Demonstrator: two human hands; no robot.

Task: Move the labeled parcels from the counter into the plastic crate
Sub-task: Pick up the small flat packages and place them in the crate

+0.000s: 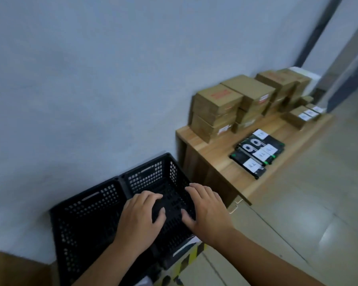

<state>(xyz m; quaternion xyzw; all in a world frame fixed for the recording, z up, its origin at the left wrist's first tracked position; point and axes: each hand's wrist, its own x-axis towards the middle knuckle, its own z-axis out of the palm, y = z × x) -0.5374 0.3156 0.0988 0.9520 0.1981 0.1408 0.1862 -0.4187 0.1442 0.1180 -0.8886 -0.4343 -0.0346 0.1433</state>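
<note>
Single view, head-worn, wide-angle. Faces forward and down toward wall (91, 79) and floor (318, 203). Rolled: wall-floor line runs diagonal, lower left to upper right. Nearest: left hand (141, 219), right hand (207, 213), low centre, forearms entering from bottom edge. Crate (87, 213) under hands, seen from above. Counter (215, 162) farther, receding to upper right. Far boxes (215, 108) blurred.
</note>
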